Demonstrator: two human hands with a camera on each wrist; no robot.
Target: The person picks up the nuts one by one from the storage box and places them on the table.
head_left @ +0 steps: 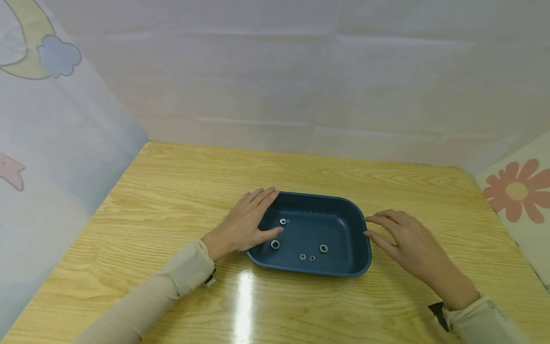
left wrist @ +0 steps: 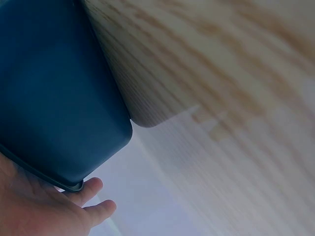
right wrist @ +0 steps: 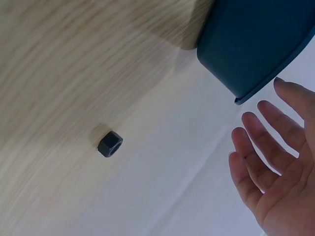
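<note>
A dark blue plastic basin (head_left: pixel 307 273) sits on the table with several silver metal nuts of different sizes on its floor, among them a larger nut (head_left: pixel 275 244) at the left and another nut (head_left: pixel 323 249) nearer the right. My left hand (head_left: pixel 251 220) rests across the basin's left rim, fingers extended toward the far corner and thumb reaching over the inside. At the right end, my right hand (head_left: pixel 406 243) has its fingertips right at the rim, fingers spread and relaxed. In the right wrist view a dark hex nut (right wrist: pixel 110 144) lies on the table; the head view does not show it.
The wood-grain table (head_left: pixel 172 191) extends around the basin, with a bright light reflection at the front. Behind it hangs a pale creased sheet (head_left: pixel 301 86). Printed sheets with a moon (head_left: pixel 32 43) and a red flower (head_left: pixel 515 191) flank the sides.
</note>
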